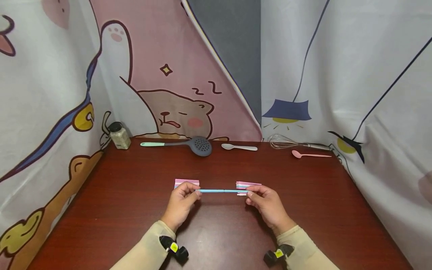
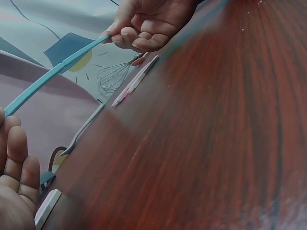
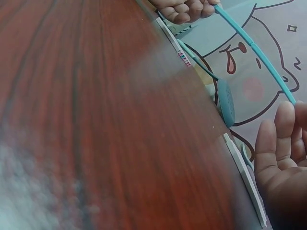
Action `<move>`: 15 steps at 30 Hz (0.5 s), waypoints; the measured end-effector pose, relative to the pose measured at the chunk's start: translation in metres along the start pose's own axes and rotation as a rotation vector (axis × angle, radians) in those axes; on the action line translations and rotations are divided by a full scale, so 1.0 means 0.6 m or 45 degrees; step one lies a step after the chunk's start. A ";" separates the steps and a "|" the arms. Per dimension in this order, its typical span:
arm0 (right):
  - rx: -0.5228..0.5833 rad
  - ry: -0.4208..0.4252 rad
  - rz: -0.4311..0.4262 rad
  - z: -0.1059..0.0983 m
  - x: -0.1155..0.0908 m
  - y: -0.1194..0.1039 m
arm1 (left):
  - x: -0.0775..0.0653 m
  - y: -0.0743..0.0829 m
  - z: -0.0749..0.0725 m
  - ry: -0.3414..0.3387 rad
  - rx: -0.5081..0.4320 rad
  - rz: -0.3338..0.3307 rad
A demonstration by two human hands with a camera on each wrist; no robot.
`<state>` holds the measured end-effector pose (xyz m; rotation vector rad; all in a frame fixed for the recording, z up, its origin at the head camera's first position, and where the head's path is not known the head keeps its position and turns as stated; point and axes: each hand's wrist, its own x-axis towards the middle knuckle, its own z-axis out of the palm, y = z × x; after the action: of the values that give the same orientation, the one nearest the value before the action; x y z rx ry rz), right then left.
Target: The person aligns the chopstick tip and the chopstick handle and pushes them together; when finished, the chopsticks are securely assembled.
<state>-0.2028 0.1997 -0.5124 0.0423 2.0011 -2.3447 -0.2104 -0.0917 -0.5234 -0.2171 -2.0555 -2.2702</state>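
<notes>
A thin light blue straw-like tube is stretched level between the two hands, above the table. Near its middle a small step shows, where a thicker length meets a thinner one. My left hand pinches one end between thumb and forefinger, and my right hand pinches the other end the same way. Just behind the left hand lies a row of pink, white and blue sticks, partly covered by the fingers. A similar group of sticks lies behind the right hand, also partly hidden.
Along the back edge of the brown table lie a slotted skimmer, a white spoon, a whisk and a pink spoon. A black-lidded jar stands at the back left. Printed curtains hang behind.
</notes>
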 end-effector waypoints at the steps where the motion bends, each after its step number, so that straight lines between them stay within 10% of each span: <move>1: -0.002 0.004 0.000 -0.001 0.000 0.000 | 0.001 0.000 0.001 0.003 -0.007 -0.006; 15: -0.032 0.041 0.007 0.004 -0.002 -0.006 | 0.003 0.004 0.003 0.030 -0.002 -0.038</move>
<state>-0.2020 0.1981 -0.5083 0.0848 2.0423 -2.3301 -0.2119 -0.0901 -0.5207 -0.1602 -2.0592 -2.2805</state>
